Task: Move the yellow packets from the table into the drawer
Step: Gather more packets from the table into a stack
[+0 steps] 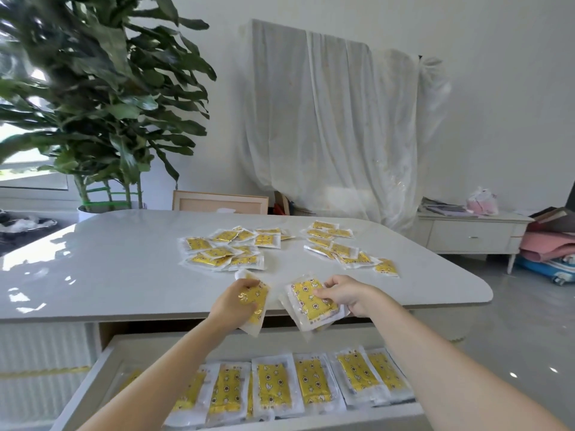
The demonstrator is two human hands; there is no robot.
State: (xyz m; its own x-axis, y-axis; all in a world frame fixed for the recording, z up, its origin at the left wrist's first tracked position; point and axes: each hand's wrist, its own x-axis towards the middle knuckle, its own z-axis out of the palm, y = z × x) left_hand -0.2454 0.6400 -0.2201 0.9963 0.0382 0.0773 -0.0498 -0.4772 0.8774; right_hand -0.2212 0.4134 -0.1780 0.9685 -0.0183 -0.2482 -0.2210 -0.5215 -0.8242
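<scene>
Yellow packets (311, 303) pinched in my left fingers (247, 304) and right fingers (323, 293) point lengthwise toward me at the surface (124, 269) edge; the open drawer (102, 365) lies just below, nearer me.

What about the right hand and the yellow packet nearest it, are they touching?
Touching. The head view shows the right hand pinching the yellow packet, its fingers lying across the top face, at the front edge of the table.
</scene>
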